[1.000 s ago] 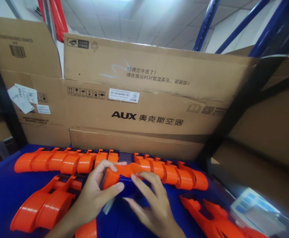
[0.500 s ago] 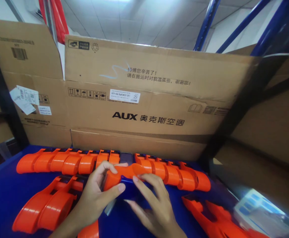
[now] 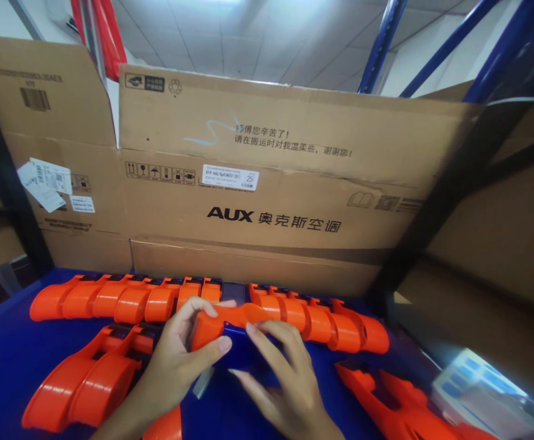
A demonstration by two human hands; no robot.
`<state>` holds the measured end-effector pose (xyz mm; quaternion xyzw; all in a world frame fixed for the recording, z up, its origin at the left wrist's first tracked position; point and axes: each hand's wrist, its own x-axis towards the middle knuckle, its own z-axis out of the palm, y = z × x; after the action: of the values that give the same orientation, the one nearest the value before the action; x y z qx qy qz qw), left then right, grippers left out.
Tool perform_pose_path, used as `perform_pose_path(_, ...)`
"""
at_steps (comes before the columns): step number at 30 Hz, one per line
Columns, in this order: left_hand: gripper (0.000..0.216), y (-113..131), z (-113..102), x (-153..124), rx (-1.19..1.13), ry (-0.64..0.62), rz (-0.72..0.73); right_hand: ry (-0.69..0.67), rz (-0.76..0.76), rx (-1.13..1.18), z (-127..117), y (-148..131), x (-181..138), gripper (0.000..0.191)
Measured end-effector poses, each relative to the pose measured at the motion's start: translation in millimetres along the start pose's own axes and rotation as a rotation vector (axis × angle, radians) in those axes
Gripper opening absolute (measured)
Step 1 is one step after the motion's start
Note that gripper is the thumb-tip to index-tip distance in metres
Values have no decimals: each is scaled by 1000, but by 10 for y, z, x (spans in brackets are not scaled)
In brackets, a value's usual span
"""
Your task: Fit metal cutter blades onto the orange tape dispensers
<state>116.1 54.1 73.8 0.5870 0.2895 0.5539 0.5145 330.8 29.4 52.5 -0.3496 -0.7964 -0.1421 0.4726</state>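
- From my end, the left hand's fingers (image 3: 211,311) are clamped around an orange-and-blue part (image 3: 218,322), with the thumb across its near side.
- Right hand (image 3: 289,373): fingertips resting on that same part, thumb lower down; can't tell if they're actually gripping it.
- So the part's up above the middle of the desk (image 3: 0,330), which has a plain deep-blue top.
- Behind the hands I've got a curved row of orange pieces (image 3: 131,300), packed close along the back.
- Two more orange pieces (image 3: 55,391) lean together at front left, and there's orange stuff (image 3: 404,403) at front right beside a clear box (image 3: 478,391), too blurry to read.
- Big cardboard sheet (image 3: 271,198) stands as a wall behind the desk, printed AUX, with white labels.
- Dark posts (image 3: 5,159) either side, blue beams (image 3: 381,46) upper right.
- Way up top: paneled ceiling (image 3: 267,43), bright light, something red (image 3: 108,36) hanging left.
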Motion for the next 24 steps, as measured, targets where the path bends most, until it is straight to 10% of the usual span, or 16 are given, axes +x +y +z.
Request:
perform_pose_path(8,80,86,-54,-94,-48,-197,-51,-39,391,427,-142,-7,140,46)
perform_pose_path(16,42,135,-48,12,-36,-111,-167,-223,712,711,-5,42,-5,51)
perform_pose_path(24,34,-32,-99,157,-177,204,-253,-103,170,312,-113,13,101,86)
